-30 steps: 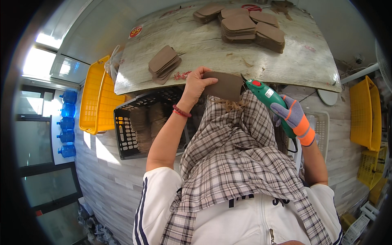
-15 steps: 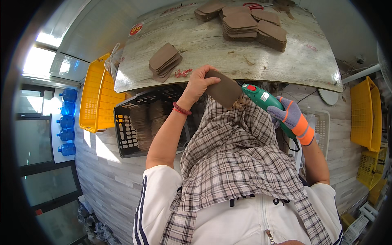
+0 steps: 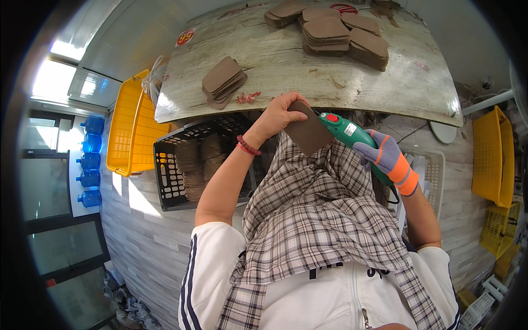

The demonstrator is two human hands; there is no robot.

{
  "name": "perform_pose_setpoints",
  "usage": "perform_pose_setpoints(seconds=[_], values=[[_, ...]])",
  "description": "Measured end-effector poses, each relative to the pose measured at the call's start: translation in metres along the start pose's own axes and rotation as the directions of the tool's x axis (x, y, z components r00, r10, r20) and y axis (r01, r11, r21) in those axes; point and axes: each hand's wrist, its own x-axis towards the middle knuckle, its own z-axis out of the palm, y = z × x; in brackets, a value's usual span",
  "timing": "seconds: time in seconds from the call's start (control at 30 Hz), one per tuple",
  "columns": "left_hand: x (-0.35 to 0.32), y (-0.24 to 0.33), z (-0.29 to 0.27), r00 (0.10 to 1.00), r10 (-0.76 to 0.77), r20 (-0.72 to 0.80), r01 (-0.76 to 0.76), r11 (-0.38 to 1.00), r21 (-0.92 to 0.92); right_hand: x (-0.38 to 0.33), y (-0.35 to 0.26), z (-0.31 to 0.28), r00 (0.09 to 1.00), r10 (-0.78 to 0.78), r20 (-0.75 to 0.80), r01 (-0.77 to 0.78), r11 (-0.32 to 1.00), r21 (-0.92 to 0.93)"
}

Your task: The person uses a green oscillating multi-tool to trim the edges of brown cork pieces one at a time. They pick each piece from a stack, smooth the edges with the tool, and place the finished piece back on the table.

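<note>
Near table point(image 3: 275, 69): pinching brown panel point(image 3: 309, 133) in left hand point(image 3: 279, 117), turned steeper; gripping green cutter point(image 3: 352, 133) in right hand point(image 3: 382, 155); likely presenting new edge.

Table point(image 3: 275, 63) — brown stacks point(image 3: 326, 36), perhaps scraps point(image 3: 386, 6)

Brown piece point(image 3: 308, 135) now turned farther clockwise, green tool point(image 3: 352, 132) slightly farther left.
</note>
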Motion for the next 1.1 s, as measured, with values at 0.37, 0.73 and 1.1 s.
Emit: perform_pose_setpoints(seconds=[0.37,0.73,1.1], values=[[-0.002,0.021,0.007,0.990,-0.067,0.123,0.076,0.995,-0.068,0.008,-0.007,0.000,0.999,-0.006,0.043,0.008,0.999,-0.043],[-0.004,0.007,-0.011,1.000,-0.019,0.018,0.022,0.981,-0.192,0.012,0.002,-0.001,0.999,-0.041,0.005,0.041,0.999,0.025],[-0.011,0.020,-0.028,0.998,-0.013,-0.069,0.000,0.983,-0.183,0.016,-0.008,0.008,0.997,-0.070,0.011,0.070,0.996,0.062]])
